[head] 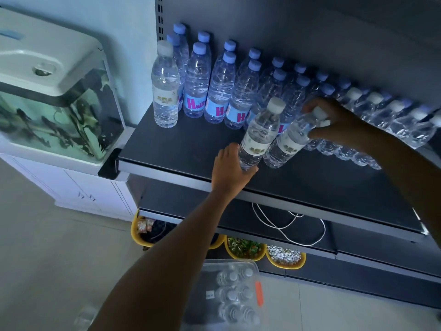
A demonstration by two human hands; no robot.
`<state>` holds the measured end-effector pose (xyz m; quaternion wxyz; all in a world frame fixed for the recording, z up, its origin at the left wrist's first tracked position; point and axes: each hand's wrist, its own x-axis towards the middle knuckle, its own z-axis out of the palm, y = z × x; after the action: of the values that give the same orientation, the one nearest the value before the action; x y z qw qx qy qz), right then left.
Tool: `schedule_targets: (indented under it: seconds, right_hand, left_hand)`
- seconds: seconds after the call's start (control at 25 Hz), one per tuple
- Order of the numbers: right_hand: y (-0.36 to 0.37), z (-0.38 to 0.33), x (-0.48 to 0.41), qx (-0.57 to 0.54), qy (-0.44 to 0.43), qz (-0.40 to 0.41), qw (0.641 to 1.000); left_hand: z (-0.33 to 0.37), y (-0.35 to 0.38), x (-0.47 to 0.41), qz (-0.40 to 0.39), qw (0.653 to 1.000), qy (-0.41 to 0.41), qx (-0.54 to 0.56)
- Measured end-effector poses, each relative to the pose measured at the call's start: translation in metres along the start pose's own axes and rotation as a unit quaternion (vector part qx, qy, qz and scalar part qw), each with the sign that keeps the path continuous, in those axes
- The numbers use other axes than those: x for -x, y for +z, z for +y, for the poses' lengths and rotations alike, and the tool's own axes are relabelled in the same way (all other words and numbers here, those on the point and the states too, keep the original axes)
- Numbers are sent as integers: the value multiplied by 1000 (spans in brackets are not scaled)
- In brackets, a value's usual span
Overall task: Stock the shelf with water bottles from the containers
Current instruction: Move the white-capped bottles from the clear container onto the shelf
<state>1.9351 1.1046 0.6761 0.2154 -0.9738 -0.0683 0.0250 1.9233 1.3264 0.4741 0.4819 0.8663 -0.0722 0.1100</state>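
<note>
Here, both hands are setting white-capped water bottles on the dark shelf (181, 144), in front of the blue-capped rows. The left hand (230, 172) wraps the base of one bottle (259, 133); the right hand (334, 123) pinches the neck of another (286, 142). Full, they likely feel weighty, and the thin ribbed plastic dents and slips — low on the body or under the cap is the firmer hold. More bottles wait in the clear container (256, 271) on the floor.

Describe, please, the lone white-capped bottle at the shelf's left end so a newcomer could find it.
Start at the fish tank; the dark shelf begins beside it. At that end one white-capped bottle stands upright, untouched, ahead of the blue-capped bottles. Its label is pale, not blue with pink lettering.
</note>
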Motion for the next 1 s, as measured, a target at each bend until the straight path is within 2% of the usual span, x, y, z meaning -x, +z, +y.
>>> schedule_targets:
  seconds: [0.12,0.2,0.36,0.44,0.6,0.76,0.88,1.0]
  right_hand:
    - [14,-3,2,-96,11,88,991]
    - [30,-1,1,-180,41,141,973]
    - [80,12,-2,-307,149,144,929]
    - [115,20,1,-311,195,147,918]
    - [174,35,-2,-291,236,209,903]
    - [191,15,-18,-253,224,195,921]
    - [197,-25,-34,-206,216,163,940]
    - [213,-56,-61,-233,178,152,944]
  left_hand:
    - [1,0,0,-2,1000,-2,-1]
    - [1,0,0,-2,1000,-2,0]
    - [3,-3,-1,11,1000,-7,1]
    - [1,-8,-3,24,999,-14,-22]
    - [-18,-31,-16,56,994,-34,-92]
    - [-46,-64,-42,115,975,-65,-178]
    - [-59,-80,-63,129,972,-99,-167]
    - [-63,-83,-69,147,973,-137,-111]
